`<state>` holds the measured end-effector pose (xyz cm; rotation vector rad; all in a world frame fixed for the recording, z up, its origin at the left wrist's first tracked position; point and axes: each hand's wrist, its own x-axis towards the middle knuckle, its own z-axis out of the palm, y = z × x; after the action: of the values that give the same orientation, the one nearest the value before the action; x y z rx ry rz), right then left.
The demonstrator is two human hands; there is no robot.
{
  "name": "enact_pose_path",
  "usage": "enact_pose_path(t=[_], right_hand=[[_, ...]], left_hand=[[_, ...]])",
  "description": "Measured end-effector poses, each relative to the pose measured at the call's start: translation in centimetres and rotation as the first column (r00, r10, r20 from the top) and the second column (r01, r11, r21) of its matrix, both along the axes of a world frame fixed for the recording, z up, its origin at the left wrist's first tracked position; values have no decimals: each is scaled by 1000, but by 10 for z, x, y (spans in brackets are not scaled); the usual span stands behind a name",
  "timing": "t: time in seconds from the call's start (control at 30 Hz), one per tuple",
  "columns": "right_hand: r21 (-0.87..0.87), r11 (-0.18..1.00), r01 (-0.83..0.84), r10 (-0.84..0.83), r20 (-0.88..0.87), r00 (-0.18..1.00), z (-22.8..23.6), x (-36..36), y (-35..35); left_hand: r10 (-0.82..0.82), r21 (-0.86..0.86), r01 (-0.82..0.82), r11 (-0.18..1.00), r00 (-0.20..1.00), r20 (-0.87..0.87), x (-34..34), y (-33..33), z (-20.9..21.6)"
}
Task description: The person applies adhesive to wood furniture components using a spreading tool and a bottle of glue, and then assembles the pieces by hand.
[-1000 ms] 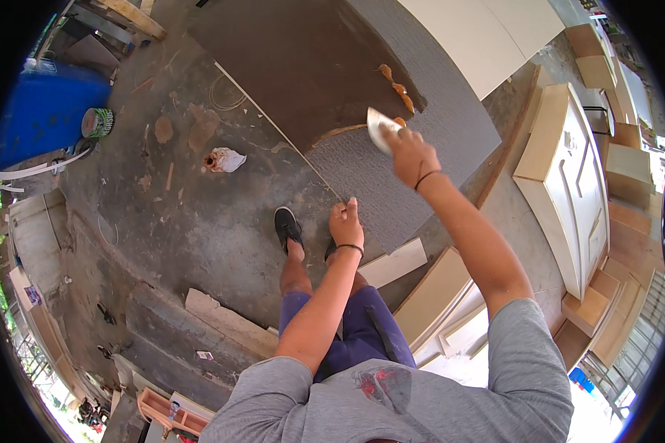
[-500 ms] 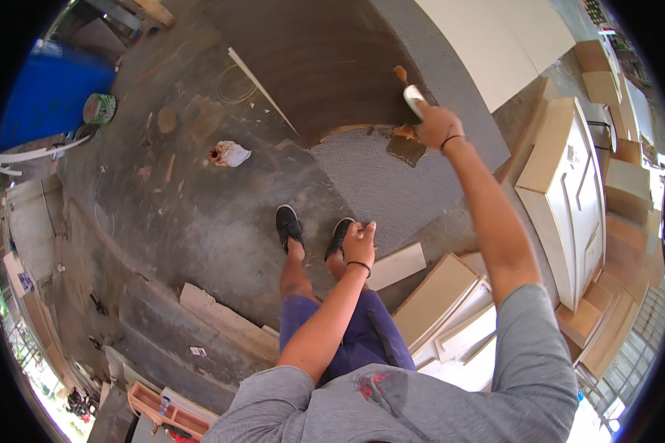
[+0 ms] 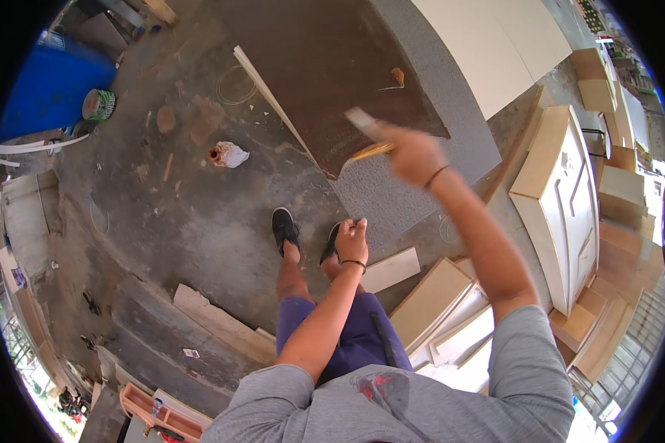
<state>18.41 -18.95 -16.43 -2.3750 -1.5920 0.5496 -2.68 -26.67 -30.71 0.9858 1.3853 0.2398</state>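
Note:
My right hand [image 3: 417,156] is closed around a pale flat spreader [image 3: 363,122], blurred by motion, over a sheet lying low in front of me. Glossy brown adhesive [image 3: 332,81] covers much of this grey textured sheet [image 3: 380,210]; its near and right margins are bare grey. A yellow-brown ridge of adhesive [image 3: 371,151] lies just below the spreader. Farther up, a small orange-brown blob [image 3: 398,76] sits on the coat. My left hand [image 3: 352,238] hangs above my right shoe, fingers curled in, with nothing visible in them.
A white strip [image 3: 273,103] runs along the sheet's left edge. Left on the floor are a stained white bag [image 3: 230,154], a tin [image 3: 98,105] and a blue container [image 3: 52,92]. Cream panels [image 3: 495,48] lie beyond the sheet; cabinet parts [image 3: 558,199] and boards [image 3: 432,295] stand right.
My right hand has swept left and slightly nearer with the spreader. The brown coat now reaches closer to me, and the thick dark patch near the hand has been spread. My left hand barely moved.

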Motion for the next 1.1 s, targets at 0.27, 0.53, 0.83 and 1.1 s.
enact_pose_path(t=[0.27,0.53,0.83,1.1], right_hand=[[-392,920,28,41,166,985,-35,-28,0],[-424,833,-356,257,-273,927,22,-102,17],[-135,990,28,23,359,933,-46,-5,-45],[-334,933,137,-71,204,976,-3,69,-21]], left_hand=[[9,36,-9,999,1000,19,-1,-8,-13],[-209,287,170,943,972,109,9,-16,-3],[161,40,-175,984,959,233,24,3,1],[81,-200,-39,979,976,204,6,18,26]])
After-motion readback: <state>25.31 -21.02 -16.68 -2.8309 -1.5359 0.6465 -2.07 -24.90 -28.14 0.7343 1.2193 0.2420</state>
